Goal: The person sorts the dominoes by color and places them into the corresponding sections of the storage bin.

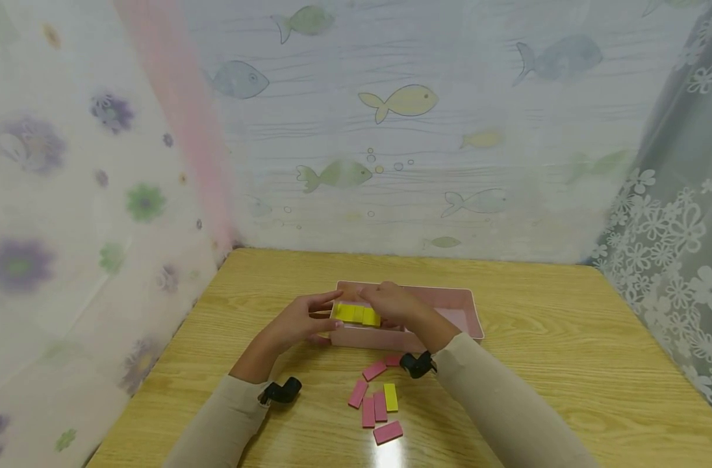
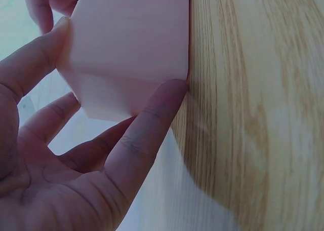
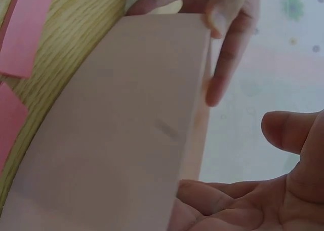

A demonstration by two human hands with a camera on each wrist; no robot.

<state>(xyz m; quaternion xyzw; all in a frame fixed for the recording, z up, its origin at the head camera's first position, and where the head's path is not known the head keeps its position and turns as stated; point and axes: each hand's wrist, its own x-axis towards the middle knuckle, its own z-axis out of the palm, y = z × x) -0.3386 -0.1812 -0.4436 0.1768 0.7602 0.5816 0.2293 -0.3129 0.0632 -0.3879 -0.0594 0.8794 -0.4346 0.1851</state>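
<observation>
Clock: 12 points away from the person, seen from the head.
Pink box: on the counter, long sides facing 12 and 6.
Yellow row: several blocks side by side inside the box, toward its 9 o'clock end.
Left hand: gripping the box's 9 o'clock end, thumb at the rim, fingers spread round the end wall.
Right hand: reaching into the box, just at 3 o'clock of the row; opened, thumb well apart from fingers. Fingertips hidden behind the wall; cannot tell whether they touch a block.
Loose pinks: six blocks scattered on the counter, 6 to 7 o'clock of the box.
Loose yellow: one block among them, just beside a pink at its 8 o'clock.
Backdrop: fish-print cloth at 12.
</observation>
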